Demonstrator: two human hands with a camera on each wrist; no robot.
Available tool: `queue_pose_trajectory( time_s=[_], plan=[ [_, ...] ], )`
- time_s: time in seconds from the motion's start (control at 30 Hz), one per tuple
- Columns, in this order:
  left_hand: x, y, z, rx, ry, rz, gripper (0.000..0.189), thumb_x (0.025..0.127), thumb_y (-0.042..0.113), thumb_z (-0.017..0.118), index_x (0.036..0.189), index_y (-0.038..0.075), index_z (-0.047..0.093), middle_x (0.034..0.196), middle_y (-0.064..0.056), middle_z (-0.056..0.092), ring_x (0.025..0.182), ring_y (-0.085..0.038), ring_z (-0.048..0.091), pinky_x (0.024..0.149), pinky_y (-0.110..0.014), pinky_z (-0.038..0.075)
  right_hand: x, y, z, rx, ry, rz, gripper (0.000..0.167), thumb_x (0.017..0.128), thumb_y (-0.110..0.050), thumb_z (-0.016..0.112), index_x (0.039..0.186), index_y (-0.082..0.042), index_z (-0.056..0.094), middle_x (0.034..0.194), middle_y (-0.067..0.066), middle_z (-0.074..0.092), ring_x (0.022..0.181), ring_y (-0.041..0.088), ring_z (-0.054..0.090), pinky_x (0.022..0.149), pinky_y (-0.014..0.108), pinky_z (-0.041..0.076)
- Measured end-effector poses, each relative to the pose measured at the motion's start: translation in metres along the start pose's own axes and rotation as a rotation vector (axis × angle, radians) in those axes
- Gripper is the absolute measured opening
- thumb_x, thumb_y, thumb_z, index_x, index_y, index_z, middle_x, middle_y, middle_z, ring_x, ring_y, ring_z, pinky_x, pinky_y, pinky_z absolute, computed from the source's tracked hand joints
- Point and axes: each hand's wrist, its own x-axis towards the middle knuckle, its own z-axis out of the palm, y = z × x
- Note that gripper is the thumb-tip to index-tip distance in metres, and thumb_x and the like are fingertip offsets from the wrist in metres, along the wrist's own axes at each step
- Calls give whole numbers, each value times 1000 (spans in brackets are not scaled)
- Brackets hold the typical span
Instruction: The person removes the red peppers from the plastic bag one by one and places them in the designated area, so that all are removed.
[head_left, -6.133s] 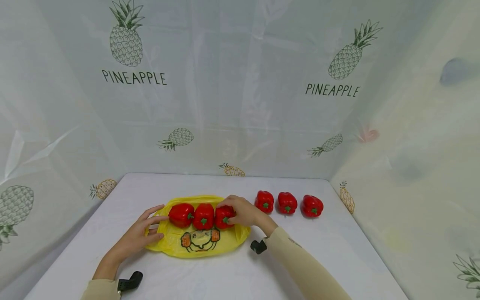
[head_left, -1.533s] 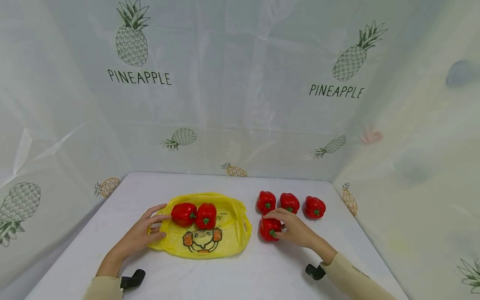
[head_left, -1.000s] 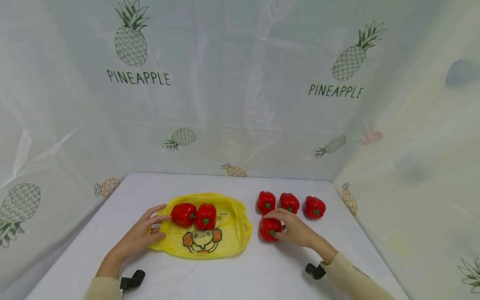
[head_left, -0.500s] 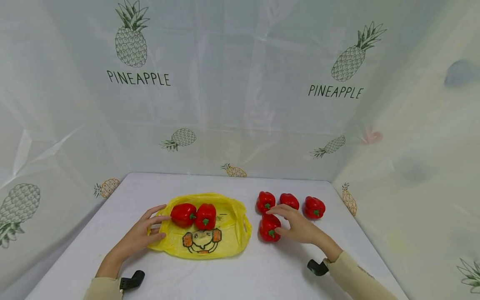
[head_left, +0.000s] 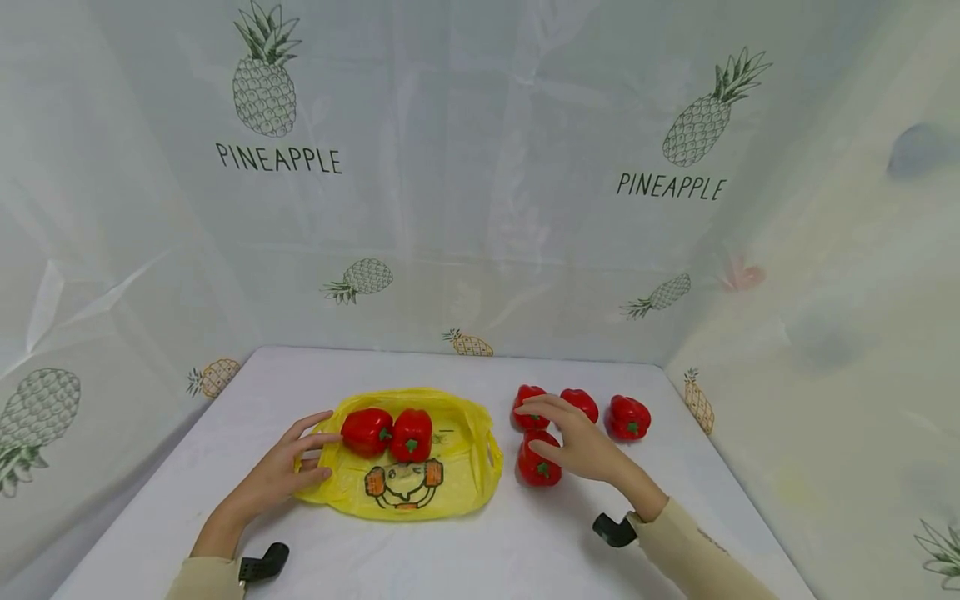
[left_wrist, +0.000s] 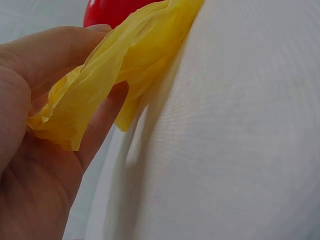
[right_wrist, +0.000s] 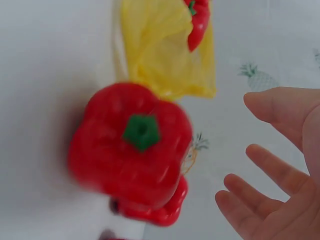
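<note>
A yellow plastic bag [head_left: 457, 487] with a printed cartoon face lies spread on the table, holding two red bell peppers [head_left: 366, 432]. My left hand [head_left: 273, 475] is at its left edge; the left wrist view has the bag's plastic [left_wrist: 107, 85] between thumb and fingers. My right hand [head_left: 585, 442] hovers with spread fingers over a red bell pepper [head_left: 538, 471] right of the bag. In the right wrist view that pepper [right_wrist: 130, 145] shows its green stem, apart from the hand [right_wrist: 275, 185], which holds nothing.
Behind the right hand stand three more red bell peppers in a row: the left one [head_left: 527, 410] partly hidden by the fingers, a middle one [head_left: 580, 402] and one [head_left: 628, 418] at the right. A pineapple-print curtain [head_left: 480, 208] encloses the white table [head_left: 420, 558].
My right hand brought one bell pepper out of the bag, set it on the table to the right, let go and rose off it. The left hand stayed at the bag's left edge.
</note>
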Motion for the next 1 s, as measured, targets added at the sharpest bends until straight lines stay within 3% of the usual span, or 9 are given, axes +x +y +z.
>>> queue_pose_trajectory(
  time_s=[0.17, 0.5, 0.73, 1.0],
  plan=[
    [1, -2, 2, -7, 0, -32, 44, 92, 16, 84, 134, 21, 72, 170, -8, 32, 138, -40, 54, 103, -29, 57, 12, -10, 10, 11, 24, -56, 57, 92, -11, 83, 144, -21, 64, 148, 3, 61, 141, 29, 53, 99, 49, 62],
    [1, -8, 3, -15, 0, -16, 44, 92, 16, 84, 135, 20, 72, 170, -10, 31, 138, -45, 55, 103, -28, 57, 37, -31, 37, 92, -19, -59, 54, 96, -15, 79, 147, -21, 62, 150, -3, 58, 137, 22, 56, 108, 49, 57],
    [1, -7, 2, -12, -3, -30, 45, 92, 17, 84, 135, 22, 72, 170, -9, 31, 139, -45, 53, 103, -33, 59, 55, -38, 54, 182, -73, -61, 55, 98, -14, 77, 150, -15, 58, 151, 3, 57, 137, 33, 56, 110, 49, 56],
    [1, -10, 3, 3, 0, -17, 44, 92, 20, 85, 135, 23, 72, 170, -9, 31, 143, -44, 50, 103, -29, 57, 71, -44, 76, 222, -115, -23, 56, 98, -15, 77, 151, -20, 57, 151, 2, 57, 136, 23, 55, 110, 48, 56]
  ],
)
